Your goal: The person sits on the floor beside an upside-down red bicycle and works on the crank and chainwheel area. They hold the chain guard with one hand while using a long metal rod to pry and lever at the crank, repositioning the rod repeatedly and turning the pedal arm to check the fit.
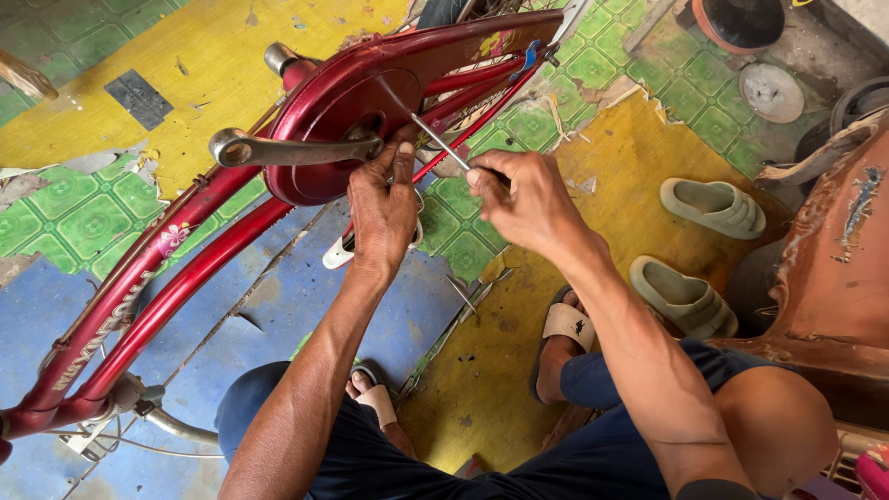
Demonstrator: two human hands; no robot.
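Two hands on the job: the left hand [384,206] presses against the glossy red chain guard [370,97], fingers closed at its lower edge, while the right hand [528,199] is pinched tight on a thin metal screwdriver [435,137] angled into the guard. The guard is scuffed, beside a silver crank arm [292,149] on the red bicycle frame [157,278].

Screwdriver [435,141] handle buried in the right hand [528,199]; red bicycle frame [139,278] cut off at left edge.
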